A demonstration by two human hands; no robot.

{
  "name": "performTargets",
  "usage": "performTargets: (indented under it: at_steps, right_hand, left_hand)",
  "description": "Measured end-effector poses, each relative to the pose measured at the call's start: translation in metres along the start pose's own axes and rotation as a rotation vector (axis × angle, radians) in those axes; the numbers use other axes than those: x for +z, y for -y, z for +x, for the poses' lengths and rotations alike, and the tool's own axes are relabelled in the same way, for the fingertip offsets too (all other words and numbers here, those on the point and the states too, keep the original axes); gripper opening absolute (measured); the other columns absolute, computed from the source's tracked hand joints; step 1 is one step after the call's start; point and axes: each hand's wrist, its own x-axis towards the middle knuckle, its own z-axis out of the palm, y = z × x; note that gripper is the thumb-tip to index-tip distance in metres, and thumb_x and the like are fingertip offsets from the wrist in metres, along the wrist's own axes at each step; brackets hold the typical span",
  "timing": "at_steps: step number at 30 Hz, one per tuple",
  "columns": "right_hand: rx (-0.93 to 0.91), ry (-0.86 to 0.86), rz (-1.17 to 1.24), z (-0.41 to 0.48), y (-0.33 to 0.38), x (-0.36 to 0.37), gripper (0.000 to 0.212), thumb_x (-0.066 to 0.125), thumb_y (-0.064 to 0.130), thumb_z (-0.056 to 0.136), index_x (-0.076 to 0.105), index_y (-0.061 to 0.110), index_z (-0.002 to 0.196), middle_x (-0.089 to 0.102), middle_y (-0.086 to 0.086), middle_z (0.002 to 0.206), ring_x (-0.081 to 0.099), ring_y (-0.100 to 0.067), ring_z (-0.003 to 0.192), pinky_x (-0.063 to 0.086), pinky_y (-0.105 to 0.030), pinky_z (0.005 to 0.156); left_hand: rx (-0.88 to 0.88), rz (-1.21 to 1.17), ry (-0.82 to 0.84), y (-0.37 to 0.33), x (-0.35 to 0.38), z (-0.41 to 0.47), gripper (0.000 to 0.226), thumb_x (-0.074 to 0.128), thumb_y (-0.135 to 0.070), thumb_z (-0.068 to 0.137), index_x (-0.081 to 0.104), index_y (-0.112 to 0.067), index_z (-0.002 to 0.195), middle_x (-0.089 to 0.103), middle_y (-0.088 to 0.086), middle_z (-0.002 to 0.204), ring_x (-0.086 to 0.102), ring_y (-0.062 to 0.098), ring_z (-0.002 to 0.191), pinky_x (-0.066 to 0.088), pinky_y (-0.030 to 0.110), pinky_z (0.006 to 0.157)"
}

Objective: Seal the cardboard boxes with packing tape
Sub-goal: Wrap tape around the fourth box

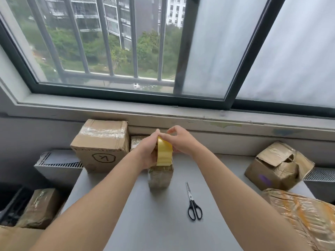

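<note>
While left hand point(147, 153) grips the tape roll point(164, 153) above the small box point(159, 176), right hand point(178, 142) pinches at its top edge — hunting the tape end, I'd guess. Risk: the end tears or sticks back, or the unheld box tips.

We see a grey table point(163, 223) carrying a small taped box point(159, 178) at its middle, black-handled scissors point(193, 203) beside it, and larger cardboard boxes at the far-left corner point(101, 147) and far-right corner point(277, 165).

Yellow tape roll point(164, 153); black-handled scissors point(193, 203); grey table point(163, 223); brown boxes point(101, 142).

both hands point(164, 145) gripping yellow tape roll point(164, 153), above small box point(160, 176)
</note>
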Motion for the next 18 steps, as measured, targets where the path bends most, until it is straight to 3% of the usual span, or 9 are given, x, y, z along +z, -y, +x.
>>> performTargets:
  at_steps: [3,5,6,7,9,10,13,15,18]
  right_hand:
    - [0.009,-0.147,0.017,-0.002,0.004,0.005,0.035,0.068,0.049,0.093,0.062,0.023,0.117,0.063,0.003,0.116,0.064,-0.019,0.108,0.058,-0.042,0.092]
    - [0.044,-0.182,0.079,-0.006,0.005,0.007,0.029,0.066,0.045,0.097,0.062,0.025,0.117,0.062,0.003,0.117,0.061,-0.02,0.111,0.056,-0.045,0.096]
    - [0.068,-0.185,0.12,-0.007,0.003,0.008,0.028,0.064,0.042,0.098,0.061,0.024,0.12,0.061,0.003,0.119,0.061,-0.021,0.112,0.055,-0.045,0.098]
    - [0.094,-0.188,0.156,-0.01,0.003,0.009,0.029,0.062,0.04,0.1,0.059,0.023,0.123,0.06,0.002,0.121,0.062,-0.023,0.112,0.054,-0.046,0.099]
    - [0.119,-0.209,0.241,-0.016,0.003,0.013,0.026,0.059,0.038,0.102,0.056,0.024,0.124,0.061,-0.002,0.125,0.067,-0.03,0.11,0.055,-0.049,0.1]
    - [0.117,-0.234,0.251,-0.016,0.0,0.015,0.023,0.057,0.039,0.102,0.056,0.025,0.121,0.061,-0.003,0.126,0.067,-0.031,0.111,0.054,-0.05,0.101]
    - [0.135,-0.3,0.217,-0.018,-0.003,0.016,0.012,0.053,0.04,0.102,0.058,0.03,0.107,0.064,-0.002,0.122,0.065,-0.032,0.113,0.052,-0.053,0.103]
    - [0.145,-0.298,0.211,-0.019,-0.002,0.013,0.01,0.053,0.039,0.101,0.059,0.032,0.102,0.066,-0.005,0.118,0.068,-0.035,0.108,0.054,-0.054,0.1]
    - [0.137,-0.263,0.149,-0.026,0.006,0.005,0.017,0.05,0.035,0.106,0.062,0.023,0.111,0.07,-0.008,0.109,0.075,-0.024,0.078,0.062,-0.041,0.083]
  left_hand:
    - [0.322,0.384,-0.173,0.002,-0.023,0.005,0.044,0.053,-0.047,0.104,0.068,-0.009,0.087,0.066,0.005,0.08,0.064,0.022,0.072,0.055,0.038,0.072]
    - [0.581,0.692,-0.218,0.005,-0.053,0.01,0.035,0.066,-0.046,0.095,0.065,-0.013,0.107,0.068,0.003,0.103,0.067,0.023,0.1,0.055,0.044,0.093]
    - [0.596,0.869,-0.122,0.007,-0.067,0.012,0.054,0.073,-0.048,0.089,0.058,-0.015,0.129,0.06,0.005,0.13,0.057,0.022,0.125,0.047,0.043,0.109]
    - [0.562,1.06,0.006,0.011,-0.078,0.016,0.086,0.08,-0.051,0.082,0.04,-0.017,0.15,0.04,0.005,0.154,0.037,0.021,0.145,0.031,0.04,0.122]
    - [0.48,1.373,0.202,0.022,-0.083,0.026,0.132,0.088,-0.057,0.069,0.003,-0.022,0.164,-0.002,0.001,0.17,-0.001,0.018,0.157,0.005,0.031,0.125]
    - [0.483,1.437,0.24,0.027,-0.079,0.031,0.142,0.09,-0.06,0.064,-0.004,-0.024,0.164,-0.01,0.0,0.17,-0.008,0.019,0.157,0.002,0.031,0.126]
    - [0.615,1.516,0.172,0.042,-0.063,0.05,0.149,0.08,-0.074,0.046,0.001,-0.028,0.163,0.004,0.004,0.167,0.008,0.03,0.155,0.019,0.047,0.126]
    - [0.692,1.455,0.101,0.05,-0.061,0.058,0.14,0.077,-0.073,0.042,0.016,-0.026,0.159,0.023,0.002,0.154,0.027,0.03,0.145,0.03,0.046,0.12]
    - [0.692,1.377,0.014,0.059,-0.061,0.048,0.132,0.08,-0.067,0.046,0.021,-0.026,0.156,0.027,-0.002,0.146,0.031,0.027,0.138,0.039,0.044,0.113]
